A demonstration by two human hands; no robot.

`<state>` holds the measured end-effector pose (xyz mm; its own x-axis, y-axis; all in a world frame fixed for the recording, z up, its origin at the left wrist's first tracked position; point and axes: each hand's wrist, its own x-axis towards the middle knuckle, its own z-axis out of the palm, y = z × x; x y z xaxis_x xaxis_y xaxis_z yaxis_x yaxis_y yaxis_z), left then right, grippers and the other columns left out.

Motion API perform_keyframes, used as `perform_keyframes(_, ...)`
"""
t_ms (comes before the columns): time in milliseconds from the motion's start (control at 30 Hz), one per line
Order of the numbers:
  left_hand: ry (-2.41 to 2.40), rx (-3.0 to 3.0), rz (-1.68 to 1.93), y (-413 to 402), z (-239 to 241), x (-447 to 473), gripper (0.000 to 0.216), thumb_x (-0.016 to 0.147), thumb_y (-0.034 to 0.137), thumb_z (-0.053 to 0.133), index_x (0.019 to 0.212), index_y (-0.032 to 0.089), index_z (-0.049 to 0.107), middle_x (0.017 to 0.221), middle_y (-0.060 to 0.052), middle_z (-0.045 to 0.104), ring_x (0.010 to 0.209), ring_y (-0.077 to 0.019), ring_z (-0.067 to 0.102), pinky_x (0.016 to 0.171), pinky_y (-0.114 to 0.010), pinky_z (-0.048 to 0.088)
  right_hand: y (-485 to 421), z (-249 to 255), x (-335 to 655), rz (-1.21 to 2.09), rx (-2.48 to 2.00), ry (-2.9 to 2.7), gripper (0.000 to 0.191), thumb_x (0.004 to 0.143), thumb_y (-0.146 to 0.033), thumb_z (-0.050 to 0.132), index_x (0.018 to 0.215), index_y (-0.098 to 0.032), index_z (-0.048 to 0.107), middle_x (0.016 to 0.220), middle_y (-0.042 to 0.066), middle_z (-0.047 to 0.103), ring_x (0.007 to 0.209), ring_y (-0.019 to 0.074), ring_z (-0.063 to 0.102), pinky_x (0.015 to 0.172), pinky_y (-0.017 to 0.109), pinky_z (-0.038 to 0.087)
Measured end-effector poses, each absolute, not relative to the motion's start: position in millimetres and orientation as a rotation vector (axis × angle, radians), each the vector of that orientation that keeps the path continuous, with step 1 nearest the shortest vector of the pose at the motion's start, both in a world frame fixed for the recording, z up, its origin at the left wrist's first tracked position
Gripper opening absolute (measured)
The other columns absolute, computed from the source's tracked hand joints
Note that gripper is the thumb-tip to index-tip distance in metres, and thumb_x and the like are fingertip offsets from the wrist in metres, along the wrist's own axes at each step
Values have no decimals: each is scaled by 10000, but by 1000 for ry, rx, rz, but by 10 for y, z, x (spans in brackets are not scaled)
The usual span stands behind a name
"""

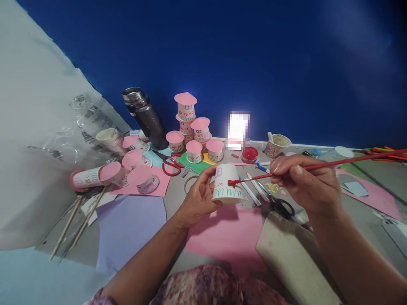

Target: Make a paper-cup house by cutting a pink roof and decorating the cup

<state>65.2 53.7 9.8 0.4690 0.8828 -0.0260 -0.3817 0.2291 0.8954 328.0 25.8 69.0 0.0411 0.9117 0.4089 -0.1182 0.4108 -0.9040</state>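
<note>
My left hand (pixel 199 197) holds an upturned white paper cup (pixel 226 183) above the table; the cup bears green grass marks and a small purple window. My right hand (pixel 305 182) grips a long red paintbrush (pixel 333 163), and its red-tipped bristles touch the cup's side. A small open pot of red paint (pixel 249 154) sits just behind the cup. Finished cups with pink paper roofs (pixel 193 131) stand stacked and grouped further back; others (pixel 127 173) lie on their sides at the left.
A dark metal flask (pixel 144 114) stands at the back left. Red scissors (pixel 170 165) and black scissors (pixel 281 206) lie on the table, among markers, pink (pixel 229 237), lilac (pixel 127 224) and green paper sheets. A patterned cup (pixel 276 146), wooden sticks (pixel 73 222) and plastic wrap lie around.
</note>
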Motion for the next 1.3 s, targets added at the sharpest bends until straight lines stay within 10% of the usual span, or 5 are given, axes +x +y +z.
perform_keyframes(1300,569,976,933,521,88,650,866,628,165,959,1408,280,601,1460,-104,639,1321,-305,622,985,-320,540,261,706,3265,941,-830,-1277,225,909,-468,792,843,-259,844,750,70,753,650,195,674,471,281,486)
